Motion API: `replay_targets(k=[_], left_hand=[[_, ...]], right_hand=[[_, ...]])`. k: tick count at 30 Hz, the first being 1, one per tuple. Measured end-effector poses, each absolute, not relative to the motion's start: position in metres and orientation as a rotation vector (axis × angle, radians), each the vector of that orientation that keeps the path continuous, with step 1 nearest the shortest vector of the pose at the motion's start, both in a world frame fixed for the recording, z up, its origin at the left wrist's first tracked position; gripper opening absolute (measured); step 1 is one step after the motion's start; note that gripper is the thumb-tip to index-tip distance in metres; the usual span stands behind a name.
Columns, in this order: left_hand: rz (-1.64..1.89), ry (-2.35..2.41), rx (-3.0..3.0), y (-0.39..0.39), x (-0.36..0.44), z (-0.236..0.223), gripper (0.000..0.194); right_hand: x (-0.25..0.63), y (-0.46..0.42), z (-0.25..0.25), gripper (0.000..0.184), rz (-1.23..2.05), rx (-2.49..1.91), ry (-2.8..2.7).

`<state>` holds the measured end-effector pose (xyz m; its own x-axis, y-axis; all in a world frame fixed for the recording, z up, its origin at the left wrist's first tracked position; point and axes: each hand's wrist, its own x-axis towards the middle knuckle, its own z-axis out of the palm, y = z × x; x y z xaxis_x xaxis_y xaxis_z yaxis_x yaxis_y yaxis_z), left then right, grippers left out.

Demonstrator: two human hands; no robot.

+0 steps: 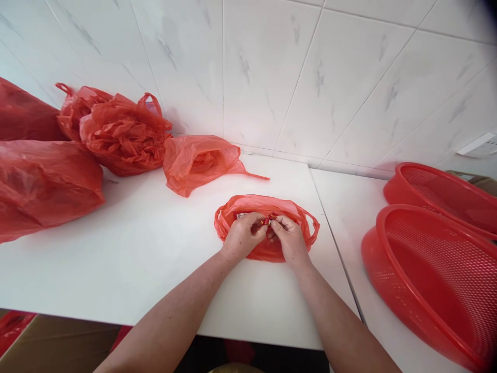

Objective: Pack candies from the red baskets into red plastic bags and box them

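An open red plastic bag [267, 255] lies on the white table with its handle loops at either side. Over its mouth, my left hand [244, 235] and my right hand [288, 235] meet with fingertips pinched. Between them is a small, shiny red wrapper [268, 219] with a touch of gold, perhaps a candy's; its contents are too small to make out. Both hands are closed on it. A white label with dark print [241, 215] shows inside the bag beside my left hand. The rest of the bag's contents is mostly hidden by my hands.
Behind the bag, a loose red plastic bag [207, 160] lies near the tiled wall. A bag stuffed with crumpled bags [124, 140] and a large filled red bag [46, 181] stand at left. Red perforated baskets [396, 259] stand right, past a table seam. A cardboard box [66, 342] sits below the front edge.
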<state>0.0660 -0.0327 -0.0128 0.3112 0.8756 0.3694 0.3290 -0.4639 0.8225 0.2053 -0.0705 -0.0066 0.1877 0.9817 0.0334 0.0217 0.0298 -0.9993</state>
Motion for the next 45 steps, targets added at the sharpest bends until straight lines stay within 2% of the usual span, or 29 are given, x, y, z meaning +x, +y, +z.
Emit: replay_targets(k=[8,14,20,27,31,39,45], left_hand=[[1.157,1.184,1.947,-0.033,0.068,-0.012,0.011],[1.088,1.091,1.781,-0.035,0.067,-0.011,0.009],[0.918,0.757,1.407,-0.033,0.063,-0.005,0.015],[0.973,0.684,1.393,-0.032,0.064,-0.011,0.022],[1.017,0.723,1.363,-0.031,0.064,-0.012,0.017],[1.015,0.840,1.410,-0.027,0.060,-0.010,0.011],[1.044,0.924,1.649,-0.030,0.062,-0.011,0.010]], right_hand=[[0.196,-0.076,0.004,0.020,0.807,-1.405,-1.145],[0.200,-0.075,0.005,0.016,0.946,-1.360,-1.131],[0.208,-0.072,0.000,0.017,1.110,-1.206,-1.023],[0.210,-0.071,-0.002,0.022,1.050,-1.221,-0.947],[0.211,-0.071,-0.002,0.019,1.050,-1.227,-0.981],[0.201,-0.079,0.004,0.006,0.726,-1.324,-1.298],[0.198,-0.079,0.002,0.007,0.589,-1.387,-1.343]])
